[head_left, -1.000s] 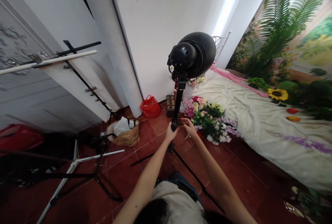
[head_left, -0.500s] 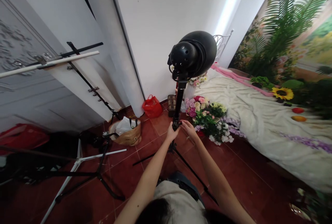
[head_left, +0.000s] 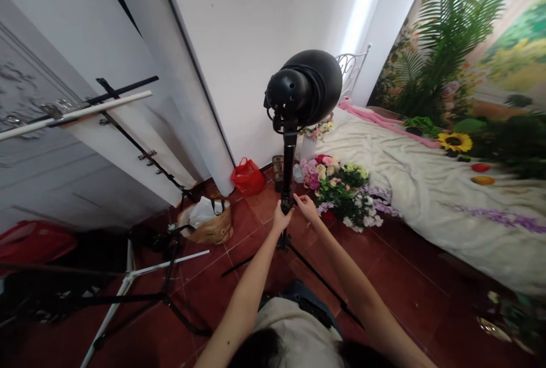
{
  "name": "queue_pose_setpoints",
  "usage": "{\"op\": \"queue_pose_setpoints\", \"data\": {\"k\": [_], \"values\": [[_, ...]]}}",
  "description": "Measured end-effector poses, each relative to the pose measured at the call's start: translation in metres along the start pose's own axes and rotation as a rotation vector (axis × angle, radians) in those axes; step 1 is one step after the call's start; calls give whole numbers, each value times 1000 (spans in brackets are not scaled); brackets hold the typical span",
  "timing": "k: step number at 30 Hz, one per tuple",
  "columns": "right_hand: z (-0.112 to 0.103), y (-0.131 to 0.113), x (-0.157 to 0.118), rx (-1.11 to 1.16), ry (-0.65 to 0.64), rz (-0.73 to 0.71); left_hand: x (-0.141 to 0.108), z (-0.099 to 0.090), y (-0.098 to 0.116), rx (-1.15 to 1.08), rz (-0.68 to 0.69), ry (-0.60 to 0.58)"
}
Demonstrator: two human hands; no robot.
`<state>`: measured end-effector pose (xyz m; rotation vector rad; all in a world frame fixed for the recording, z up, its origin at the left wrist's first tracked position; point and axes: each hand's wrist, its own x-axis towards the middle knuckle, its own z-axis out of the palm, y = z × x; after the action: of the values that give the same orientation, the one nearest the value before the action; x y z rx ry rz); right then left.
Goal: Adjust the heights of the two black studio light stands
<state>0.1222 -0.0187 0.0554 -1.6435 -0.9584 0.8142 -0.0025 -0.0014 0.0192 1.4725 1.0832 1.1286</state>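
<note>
A black studio light [head_left: 296, 86] with a round hood sits on top of a black light stand [head_left: 288, 166] in front of me. My left hand [head_left: 281, 219] is wrapped round the stand's pole at a joint below the lamp. On the right side of that same joint, my right hand [head_left: 306, 207] has thumb and fingertips drawn together on a small knob, which they mostly hide. Below my hands the stand's thin black legs [head_left: 318, 278] spread over the red tiles.
To the right is a bed [head_left: 426, 186] with a cream blanket, and artificial flowers [head_left: 328, 177] stand beside it. At the left are a backdrop stand [head_left: 136, 143], a wicker basket [head_left: 213, 228] and white and black stand legs [head_left: 128, 277]. A red bag [head_left: 247, 177] rests by the wall.
The view has turned slightly, so the lamp and room appear shifted left. Both hands stay at the same joint; the right hand's fingers have shifted a little there.
</note>
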Motion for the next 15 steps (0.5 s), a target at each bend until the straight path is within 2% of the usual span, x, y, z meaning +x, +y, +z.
{"op": "queue_pose_setpoints", "data": {"k": [5,11,15], "values": [[-5,-8,0,-105,-169,-8,0,0,0,-27,17,-23],[-3,-22,5,-236,-134,109,0,-1,-3,-27,33,-28],[-4,-27,11,-224,-144,76,-1,0,-3,-59,8,-26]]}}
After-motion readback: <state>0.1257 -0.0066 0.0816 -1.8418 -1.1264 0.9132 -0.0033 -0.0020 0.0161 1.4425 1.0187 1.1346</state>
